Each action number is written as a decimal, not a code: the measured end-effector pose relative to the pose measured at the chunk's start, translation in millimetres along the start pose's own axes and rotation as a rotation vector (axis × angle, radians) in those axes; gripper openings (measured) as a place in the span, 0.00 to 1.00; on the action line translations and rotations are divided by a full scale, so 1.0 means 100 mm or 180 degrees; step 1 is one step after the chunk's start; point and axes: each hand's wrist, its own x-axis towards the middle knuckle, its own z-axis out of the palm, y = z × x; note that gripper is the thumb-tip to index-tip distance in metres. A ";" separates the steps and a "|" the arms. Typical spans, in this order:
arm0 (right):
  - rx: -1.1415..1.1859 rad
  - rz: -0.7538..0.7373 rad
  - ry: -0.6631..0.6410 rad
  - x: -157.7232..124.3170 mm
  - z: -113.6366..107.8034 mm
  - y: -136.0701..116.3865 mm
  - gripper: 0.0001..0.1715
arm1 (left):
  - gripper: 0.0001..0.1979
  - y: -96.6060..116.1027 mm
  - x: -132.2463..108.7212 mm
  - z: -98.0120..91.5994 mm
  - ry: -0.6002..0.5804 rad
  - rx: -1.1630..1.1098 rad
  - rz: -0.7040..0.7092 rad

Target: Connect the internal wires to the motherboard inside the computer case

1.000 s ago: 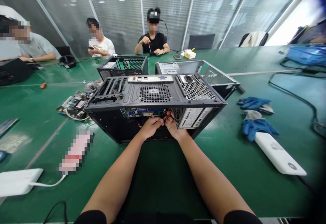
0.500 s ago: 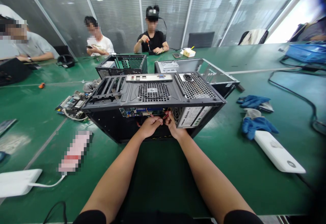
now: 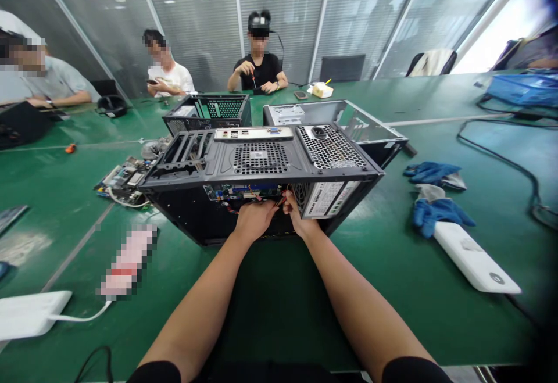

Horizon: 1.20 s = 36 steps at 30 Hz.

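Observation:
A black computer case [image 3: 261, 162] lies on its side on the green table [image 3: 283, 290], open side toward me. Both my hands reach into the opening. My left hand [image 3: 255, 219] is closed, fingers pinched around a bundle of red and black wires [image 3: 281, 200] just below the motherboard edge [image 3: 244, 191]. My right hand [image 3: 295, 215] is closed beside it, gripping the same wires next to the power supply [image 3: 326, 197]. The fingertips are partly hidden inside the case.
Two more open cases [image 3: 209, 113] [image 3: 349, 124] stand behind. A loose circuit board [image 3: 124, 179] lies left, blue gloves [image 3: 436, 194] and a white device [image 3: 475, 258] right, a white box with cable [image 3: 30, 313] near left. Three people sit across the table.
My hands have pushed slightly deeper into the case and the view has shifted a little; the left hand's fingers have curled tighter over the wires.

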 end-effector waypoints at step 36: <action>-0.0558 -0.0142 0.0033 -0.11 0.02 -0.14 0.28 | 0.18 0.03 -0.02 0.00 0.0008 -0.0107 0.0074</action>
